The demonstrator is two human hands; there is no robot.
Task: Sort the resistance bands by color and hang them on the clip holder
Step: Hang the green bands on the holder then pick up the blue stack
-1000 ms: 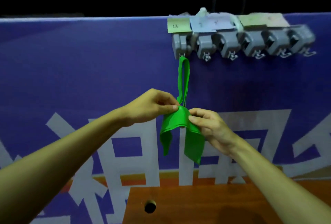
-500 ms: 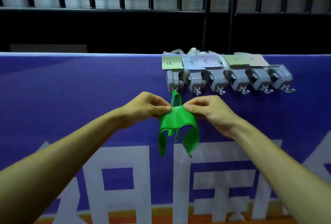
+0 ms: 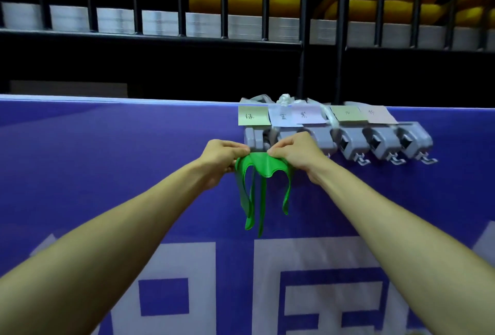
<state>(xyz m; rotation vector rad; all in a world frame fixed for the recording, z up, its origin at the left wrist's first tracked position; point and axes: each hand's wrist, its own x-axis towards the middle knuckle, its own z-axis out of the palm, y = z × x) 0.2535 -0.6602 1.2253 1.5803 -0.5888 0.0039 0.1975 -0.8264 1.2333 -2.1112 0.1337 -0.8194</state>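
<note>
While left hand (image 3: 221, 158) and right hand (image 3: 297, 153) pinch green band (image 3: 263, 166), loops dangle below fingers (image 3: 276, 152), under clip holder (image 3: 375, 144).

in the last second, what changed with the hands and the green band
The left hand and right hand raised the green band from well below the clip holder to just in front of its leftmost clip. Both pinch its top edge as before; nothing was let go. The holder and its paper labels stayed put.

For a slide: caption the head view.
Left hand and right hand pinch a green resistance band below the grey clip holder.
</note>
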